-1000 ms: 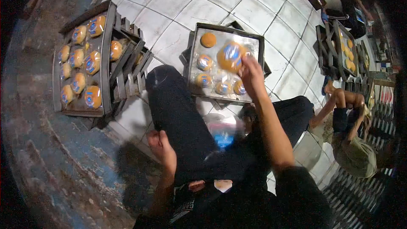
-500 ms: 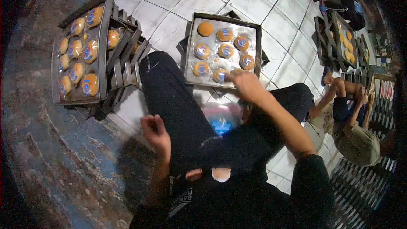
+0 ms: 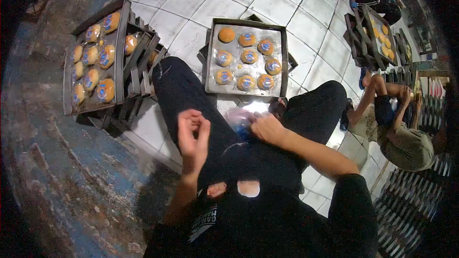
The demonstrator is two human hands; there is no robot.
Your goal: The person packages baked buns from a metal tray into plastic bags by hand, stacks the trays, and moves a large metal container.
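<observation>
My right hand (image 3: 267,128) is closed on the edge of a clear plastic bag (image 3: 241,117) with blue print, between my legs; the bag is partly blurred. Over my left thigh, my left hand (image 3: 192,136) is raised with fingers loosely curled, thumb apart and nothing in it. A metal tray (image 3: 209,62) lies beyond my knees and holds several round buns in clear printed wrappers, such as the middle one (image 3: 249,56). The bun (image 3: 226,34) in its far left corner shows no printed wrapper.
At left, a tilted tray (image 3: 117,52) of wrapped buns rests against stacked trays (image 3: 138,78). More bun trays (image 3: 366,43) stand at the far right. A co-worker (image 3: 406,145) sits on the right, and another person (image 3: 382,0) is partly visible at the upper right.
My right hand has gone from the tray back to the plastic bag, leaving a wrapped bun visible in the tray's near right corner. My left hand has risen slightly and turned.
</observation>
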